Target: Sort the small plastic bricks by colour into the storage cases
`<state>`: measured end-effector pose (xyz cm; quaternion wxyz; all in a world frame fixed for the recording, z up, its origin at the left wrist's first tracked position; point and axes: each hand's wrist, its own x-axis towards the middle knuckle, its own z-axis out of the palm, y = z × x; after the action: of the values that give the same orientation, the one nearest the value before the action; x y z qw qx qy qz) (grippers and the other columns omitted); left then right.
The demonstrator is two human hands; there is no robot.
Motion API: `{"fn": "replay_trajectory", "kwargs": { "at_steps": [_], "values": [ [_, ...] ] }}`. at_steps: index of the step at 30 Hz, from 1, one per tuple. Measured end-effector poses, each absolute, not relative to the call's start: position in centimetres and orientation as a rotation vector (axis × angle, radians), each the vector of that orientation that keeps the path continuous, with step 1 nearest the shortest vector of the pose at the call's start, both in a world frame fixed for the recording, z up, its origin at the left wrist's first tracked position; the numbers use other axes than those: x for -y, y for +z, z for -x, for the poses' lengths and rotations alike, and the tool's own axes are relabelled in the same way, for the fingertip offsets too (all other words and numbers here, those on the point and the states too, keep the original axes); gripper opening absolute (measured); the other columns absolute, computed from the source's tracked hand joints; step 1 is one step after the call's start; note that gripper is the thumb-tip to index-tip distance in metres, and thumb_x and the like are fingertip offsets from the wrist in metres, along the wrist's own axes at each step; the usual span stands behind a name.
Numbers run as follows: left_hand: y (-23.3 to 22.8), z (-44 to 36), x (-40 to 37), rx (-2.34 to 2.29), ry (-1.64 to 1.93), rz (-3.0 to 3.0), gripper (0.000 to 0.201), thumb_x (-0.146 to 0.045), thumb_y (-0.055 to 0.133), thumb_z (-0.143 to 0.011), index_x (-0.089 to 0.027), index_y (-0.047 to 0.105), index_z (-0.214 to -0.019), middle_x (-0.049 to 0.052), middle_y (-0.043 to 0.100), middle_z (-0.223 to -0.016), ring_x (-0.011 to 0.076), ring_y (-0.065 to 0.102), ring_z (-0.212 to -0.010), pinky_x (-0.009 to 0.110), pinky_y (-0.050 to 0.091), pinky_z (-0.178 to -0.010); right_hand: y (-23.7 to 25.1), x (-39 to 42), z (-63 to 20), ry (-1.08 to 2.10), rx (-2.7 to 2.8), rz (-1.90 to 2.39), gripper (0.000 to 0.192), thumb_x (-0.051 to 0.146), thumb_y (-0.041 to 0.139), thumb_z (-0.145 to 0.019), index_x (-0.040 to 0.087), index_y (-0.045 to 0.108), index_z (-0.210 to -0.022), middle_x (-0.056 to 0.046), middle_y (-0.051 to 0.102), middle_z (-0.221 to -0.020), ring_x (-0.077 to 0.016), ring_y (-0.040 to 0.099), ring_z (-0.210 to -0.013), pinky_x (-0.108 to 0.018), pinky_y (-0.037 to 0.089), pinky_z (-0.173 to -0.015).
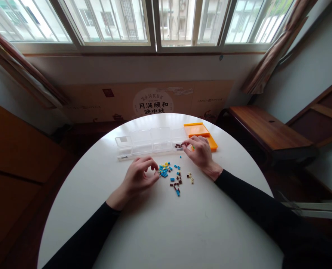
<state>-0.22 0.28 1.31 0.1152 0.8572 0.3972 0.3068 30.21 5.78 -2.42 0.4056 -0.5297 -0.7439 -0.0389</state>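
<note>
Centre frame: left hand pinches at bricks | right hand pinches brown piece over tray | best sorted one colour per cell.

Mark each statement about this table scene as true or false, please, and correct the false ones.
1. The table is square. False: its edge is round.
2. The right hand is at the row of clear boxes. True.
3. The orange tray lies left of the clear boxes. False: it lies at their right end.
4. The left hand is beside the small bricks. True.
5. The small bricks are all red. False: blue, yellow and brown ones show.
</note>
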Motion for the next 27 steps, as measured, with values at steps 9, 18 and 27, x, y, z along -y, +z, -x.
{"fn": "replay_trajectory", "kwargs": {
  "at_steps": [9, 18, 27],
  "values": [
    [0.8, 0.3, -0.4, -1.126, 0.837, -2.575, 0.005, -0.022, 0.072, -0.086, -0.024, 0.075, -0.083, -0.001, 0.074, -0.086, 0.0168, 0.069, -0.078, 0.036, 0.045, -0.088, -2.1, -4.9, -29.4, -0.036, 1.896, 1.333, 0.008, 0.029, 0.071, -0.102, 0.024, 0.078, -0.101, -0.006, 0.078, -0.101, -0.0287, 0.067, -0.100, -0.045, 0.046, -0.098],
    [1.1, 0.2, -0.2, -1.102, 0.800, -2.569, 0.007, -0.021, 0.072, -0.085, -0.024, 0.078, -0.088, -0.001, 0.076, -0.091, 0.0174, 0.072, -0.084, 0.036, 0.045, -0.090, -1.8, -4.5, -29.4, 0.023, 1.901, 1.263, 0.011, 0.027, 0.067, -0.102, 0.023, 0.077, -0.098, -0.006, 0.077, -0.098, -0.0277, 0.068, -0.098, -0.044, 0.048, -0.099],
    [0.0, 0.0, -0.6, -1.091, 0.824, -2.615, 0.006, -0.019, 0.073, -0.091, -0.024, 0.077, -0.090, -0.001, 0.074, -0.091, 0.0152, 0.067, -0.077, 0.034, 0.046, -0.088, -1.7, -4.6, -29.5, 0.081, 1.853, 1.264, 0.014, 0.026, 0.065, -0.103, 0.023, 0.076, -0.095, -0.005, 0.077, -0.096, -0.0270, 0.068, -0.096, -0.044, 0.049, -0.098]
  ]
}}
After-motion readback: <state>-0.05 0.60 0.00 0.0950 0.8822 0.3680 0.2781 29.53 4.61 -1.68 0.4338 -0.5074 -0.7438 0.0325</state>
